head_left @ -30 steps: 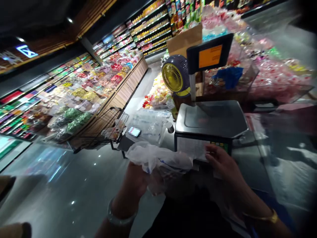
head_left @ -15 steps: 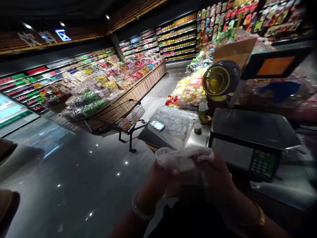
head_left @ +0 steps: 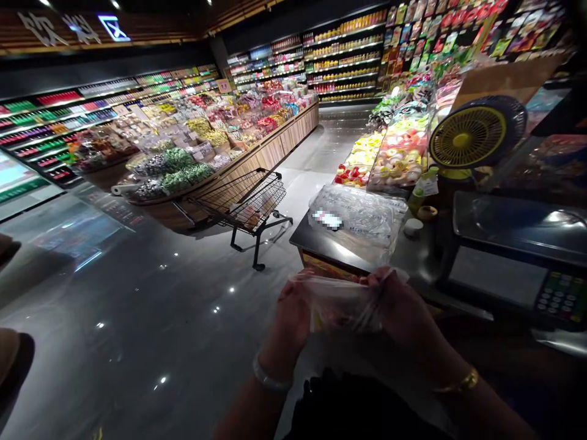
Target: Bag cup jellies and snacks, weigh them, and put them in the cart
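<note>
Between my two hands a clear plastic bag (head_left: 342, 299) is stretched sideways, its top edge pulled fairly straight. My left hand (head_left: 293, 311) has its fingers closed on the bag's left end. Its right end is bunched in the closed fingers of my right hand (head_left: 398, 302). Something pale and reddish shows dimly through the film, too blurred to name. Just beyond the bag is a counter (head_left: 339, 244) with a pile of clear plastic bags (head_left: 362, 214) lying on it. A phone-like object (head_left: 328, 219), partly pixelated, lies on the pile.
A weighing scale (head_left: 518, 244) stands at the right, with a fan (head_left: 472, 134) behind it. A bottle (head_left: 422, 189) and a small white-topped container (head_left: 413, 228) are near the pile. Left of the counter stands a shopping cart (head_left: 252, 205) on the floor, before a produce display (head_left: 183, 165).
The bag has gone from bunched up to spread wider and tauter between my hands. My view has swung left, so the counter and scale appear farther right.
</note>
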The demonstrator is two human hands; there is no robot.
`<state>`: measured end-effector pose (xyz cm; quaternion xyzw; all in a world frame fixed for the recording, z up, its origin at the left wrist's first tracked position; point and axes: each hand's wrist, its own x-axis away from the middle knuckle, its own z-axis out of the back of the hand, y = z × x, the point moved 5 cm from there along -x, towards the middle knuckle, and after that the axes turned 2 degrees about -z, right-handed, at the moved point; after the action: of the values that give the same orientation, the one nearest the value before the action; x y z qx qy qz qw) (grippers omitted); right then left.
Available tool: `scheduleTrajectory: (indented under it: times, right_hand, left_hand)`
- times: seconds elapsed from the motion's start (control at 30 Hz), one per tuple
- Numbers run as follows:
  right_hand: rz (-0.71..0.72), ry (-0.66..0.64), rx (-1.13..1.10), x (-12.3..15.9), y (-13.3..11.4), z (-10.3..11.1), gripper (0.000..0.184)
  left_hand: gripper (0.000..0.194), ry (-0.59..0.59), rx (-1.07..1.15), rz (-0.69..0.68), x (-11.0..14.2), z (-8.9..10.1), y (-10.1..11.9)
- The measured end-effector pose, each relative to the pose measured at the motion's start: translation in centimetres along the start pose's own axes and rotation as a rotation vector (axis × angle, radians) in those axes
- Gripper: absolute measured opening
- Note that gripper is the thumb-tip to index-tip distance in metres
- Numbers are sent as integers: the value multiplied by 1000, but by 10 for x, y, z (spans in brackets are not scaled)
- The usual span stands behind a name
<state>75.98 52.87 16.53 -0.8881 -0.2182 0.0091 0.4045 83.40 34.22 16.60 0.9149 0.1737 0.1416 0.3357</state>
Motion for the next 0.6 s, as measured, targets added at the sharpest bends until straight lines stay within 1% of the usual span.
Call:
scheduleTrajectory:
  times: [0.1,0.17,0.23,0.33,0.47,0.53,0.6]
  right_hand:
    - [52,-56,197,-20,10,-11,26]
    - [100,-58,326,-35,13,-17,29]
    - [146,-37,399,-51,14,-24,31]
    - [164,-12,378,-74,20,-37,31]
    - [130,1,253,-106,27,-55,29]
    - [142,2,231,-125,27,-61,27]
    - [183,25,252,-145,26,-63,27]
  left_hand:
    - [23,-93,85,1,-24,-1,6]
    - [24,-123,131,26,-44,-4,10]
    - [30,-145,155,49,-66,-8,17]
    - [39,-195,89,41,-101,-19,31]
    - [46,-205,-82,56,-152,-29,46]
    - [46,-252,-142,94,-177,-32,50]
    - [41,-323,-183,150,-201,-34,51]
